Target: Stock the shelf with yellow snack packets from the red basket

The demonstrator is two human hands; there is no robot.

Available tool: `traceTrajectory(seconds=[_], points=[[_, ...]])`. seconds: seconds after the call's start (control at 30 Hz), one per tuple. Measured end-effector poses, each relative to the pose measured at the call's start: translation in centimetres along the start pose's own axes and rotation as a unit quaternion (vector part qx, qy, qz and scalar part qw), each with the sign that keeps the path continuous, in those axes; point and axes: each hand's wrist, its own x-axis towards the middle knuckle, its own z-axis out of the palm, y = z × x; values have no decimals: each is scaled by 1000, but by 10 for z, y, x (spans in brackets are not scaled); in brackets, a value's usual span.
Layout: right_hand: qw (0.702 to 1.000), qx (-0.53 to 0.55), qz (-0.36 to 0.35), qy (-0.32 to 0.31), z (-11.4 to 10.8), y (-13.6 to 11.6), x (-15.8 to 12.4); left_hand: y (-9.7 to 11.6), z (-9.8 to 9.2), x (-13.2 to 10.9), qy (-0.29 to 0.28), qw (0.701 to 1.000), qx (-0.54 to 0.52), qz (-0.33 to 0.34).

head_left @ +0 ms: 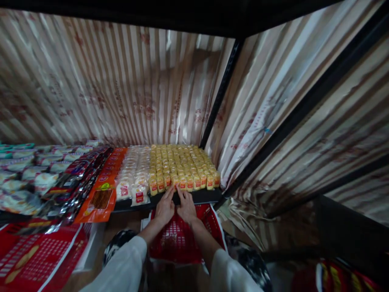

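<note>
Rows of small yellow wrapped packs (182, 162) with red labels stand tightly together on a dark shelf (197, 197). My left hand (165, 209) reaches to the front row, its fingers stretched forward and the tips at the lower front of one pack. Beside it, my right hand (186, 207) also has its fingers extended, with the tips at the same pack's front. Both hands are open, nearly meeting at the fingertips. Below them sits a red plastic basket (179, 237) with a pale rim. Whether the fingertips press on the pack is hard to see.
Left of the yellow packs are white wrapped packs (139, 194), orange snack bags (101, 198), dark shiny packets (80, 174) and pale packets (45, 182). A red bag-like item (36, 255) lies lower left. Dark posts (223, 91) and striped sheeting (136, 81) enclose the shelf.
</note>
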Motion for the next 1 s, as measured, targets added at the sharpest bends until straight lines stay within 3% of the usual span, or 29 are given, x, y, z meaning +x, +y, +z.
traceTrajectory(seconds=[0.33, 0.53, 0.77, 1.0], points=[[997, 63, -30, 12, 4, 12, -2, 2, -1, -4, -4, 1000, -9, -18], [994, 87, -43, 50, 23, 19, -19, 9, -11, -19, -4, 1000, 5, -24], [992, 69, -16, 107, 37, -8, -54, 16, -19, -45, -17, 997, 33, -66], [995, 74, 33, 64, 47, -39, -97, 10, -27, -77, -53, 998, 16, -42]])
